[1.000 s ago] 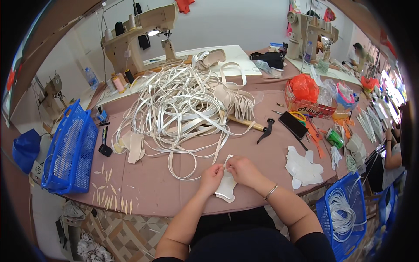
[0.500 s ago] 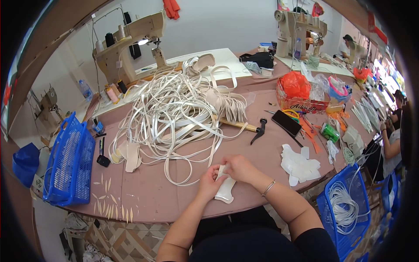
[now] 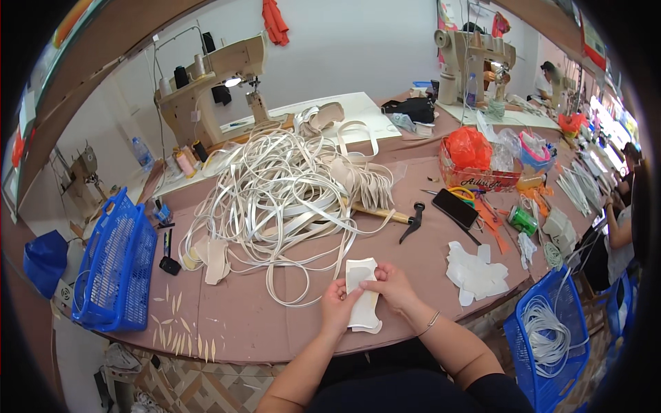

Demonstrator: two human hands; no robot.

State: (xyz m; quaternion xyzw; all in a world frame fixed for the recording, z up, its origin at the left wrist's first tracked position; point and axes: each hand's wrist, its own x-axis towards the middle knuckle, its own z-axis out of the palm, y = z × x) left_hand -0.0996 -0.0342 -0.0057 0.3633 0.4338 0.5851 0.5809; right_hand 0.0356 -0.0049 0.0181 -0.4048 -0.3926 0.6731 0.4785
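Between my two hands, near the table's front edge, is a white leather-like piece (image 3: 362, 313) with flared, curved ends. My left hand (image 3: 337, 307) grips its left side, the thumb pressed on its face. On its right side, my right hand (image 3: 391, 288) pinches it with thumb and fingers. Just beyond lies a big tangle of white and cream strips (image 3: 275, 199), with a stack of cream cut pieces (image 3: 365, 180) at its right. A hammer (image 3: 412, 221) with a wooden handle and black head rests partly under that tangle.
A blue basket (image 3: 113, 268) stands at the left, small pale slivers (image 3: 180, 337) beside it. To the right are a phone (image 3: 455, 208), white pieces (image 3: 476, 272), a green can (image 3: 522, 220) and a red box (image 3: 482, 179). Another blue basket (image 3: 516, 337) holds coiled white strip. Sewing machines (image 3: 206, 89) stand behind.
The white piece, mostly covered by my hands before, now shows its full length, with both hands at its sides. My right hand has moved down and right. The whole view has shifted slightly.
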